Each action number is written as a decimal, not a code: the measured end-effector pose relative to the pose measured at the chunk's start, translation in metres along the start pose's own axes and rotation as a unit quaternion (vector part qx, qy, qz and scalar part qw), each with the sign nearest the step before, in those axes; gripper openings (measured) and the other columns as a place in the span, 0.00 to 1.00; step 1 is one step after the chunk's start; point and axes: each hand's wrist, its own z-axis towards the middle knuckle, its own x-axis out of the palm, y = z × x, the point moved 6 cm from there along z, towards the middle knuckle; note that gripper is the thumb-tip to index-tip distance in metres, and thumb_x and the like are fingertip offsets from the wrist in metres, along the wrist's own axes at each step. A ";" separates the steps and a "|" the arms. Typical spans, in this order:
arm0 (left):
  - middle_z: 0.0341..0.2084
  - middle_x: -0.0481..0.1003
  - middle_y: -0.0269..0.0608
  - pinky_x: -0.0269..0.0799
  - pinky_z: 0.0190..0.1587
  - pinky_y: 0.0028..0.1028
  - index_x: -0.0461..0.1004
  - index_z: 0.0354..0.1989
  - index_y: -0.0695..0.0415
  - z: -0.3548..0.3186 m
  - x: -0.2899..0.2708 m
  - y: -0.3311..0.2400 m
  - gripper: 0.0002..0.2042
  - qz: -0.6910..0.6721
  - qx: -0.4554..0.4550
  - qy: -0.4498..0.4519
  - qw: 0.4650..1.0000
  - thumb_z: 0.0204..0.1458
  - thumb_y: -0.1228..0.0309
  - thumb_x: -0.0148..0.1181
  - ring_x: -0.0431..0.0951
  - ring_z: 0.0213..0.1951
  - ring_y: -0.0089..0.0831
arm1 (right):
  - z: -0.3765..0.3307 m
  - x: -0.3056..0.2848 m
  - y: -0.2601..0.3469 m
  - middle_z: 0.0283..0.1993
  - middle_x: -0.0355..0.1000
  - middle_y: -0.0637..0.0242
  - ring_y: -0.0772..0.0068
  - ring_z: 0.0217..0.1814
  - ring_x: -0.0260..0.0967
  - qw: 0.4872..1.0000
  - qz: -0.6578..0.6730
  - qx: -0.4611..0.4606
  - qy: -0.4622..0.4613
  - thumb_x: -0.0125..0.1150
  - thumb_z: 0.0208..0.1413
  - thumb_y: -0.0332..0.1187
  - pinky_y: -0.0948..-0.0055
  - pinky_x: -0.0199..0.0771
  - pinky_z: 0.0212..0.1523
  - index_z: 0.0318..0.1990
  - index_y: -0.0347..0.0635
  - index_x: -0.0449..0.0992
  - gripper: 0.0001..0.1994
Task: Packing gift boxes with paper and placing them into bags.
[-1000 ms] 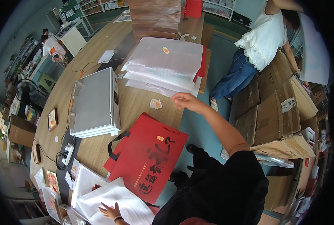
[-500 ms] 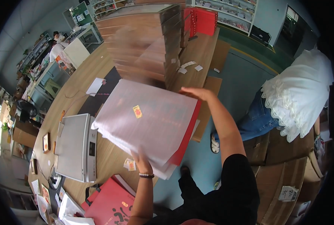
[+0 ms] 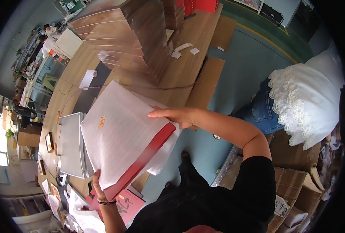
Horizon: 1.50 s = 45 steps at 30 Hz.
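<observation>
Between my hands is a flat red box wrapped in a thin white sheet [image 3: 122,128], held tilted above the table's near edge. A small yellow sticker [image 3: 102,121] sits on the white top, and a red side strip [image 3: 145,155] shows toward me. My right hand [image 3: 176,116] grips the box's right corner, thumb on top and fingers partly hidden beneath. At the lower left corner my left hand [image 3: 99,188] holds on, thumb up along the edge, its other fingers mostly hidden. Loose white sheeting hangs below the box on the right.
On the wooden table [image 3: 69,103] stands a tall stack of brown boxes [image 3: 118,39]. A grey flat-topped device [image 3: 70,143] is left of the box, and a red printed bag [image 3: 129,206] lies near me. A person in white [image 3: 300,101] stands at right beside cardboard boxes [image 3: 292,182].
The wrapped box has swung toward the lower left and turned, so its red side faces me more. Both hands moved with it; my right hand's thumb now presses on top.
</observation>
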 end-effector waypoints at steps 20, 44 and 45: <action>0.55 0.63 0.49 0.59 0.57 0.48 0.55 0.59 0.61 -0.074 -0.107 -0.046 0.36 0.169 0.043 0.067 0.982 0.45 0.54 0.58 0.64 0.56 0.45 | 0.011 0.052 -0.056 0.64 0.47 0.58 0.64 0.66 0.47 0.970 0.005 -0.215 -0.116 0.56 0.42 0.46 0.65 0.55 0.60 0.68 0.51 0.34 0.47; 0.44 0.72 0.46 0.70 0.48 0.36 0.63 0.53 0.63 -0.257 0.043 0.058 0.23 0.177 -0.264 0.588 0.744 0.48 0.65 0.51 0.73 0.46 0.39 | -0.324 0.417 -0.310 0.48 0.66 0.59 0.66 0.47 0.65 0.625 0.189 -0.357 -0.668 0.57 0.45 0.38 0.65 0.66 0.48 0.58 0.43 0.61 0.29; 0.43 0.73 0.45 0.70 0.47 0.35 0.65 0.51 0.62 -0.261 0.052 0.069 0.21 0.153 -0.303 0.606 0.719 0.50 0.65 0.49 0.74 0.45 0.39 | -0.336 0.422 -0.317 0.45 0.67 0.60 0.67 0.44 0.66 0.594 0.195 -0.381 -0.681 0.57 0.46 0.38 0.67 0.67 0.46 0.55 0.41 0.63 0.27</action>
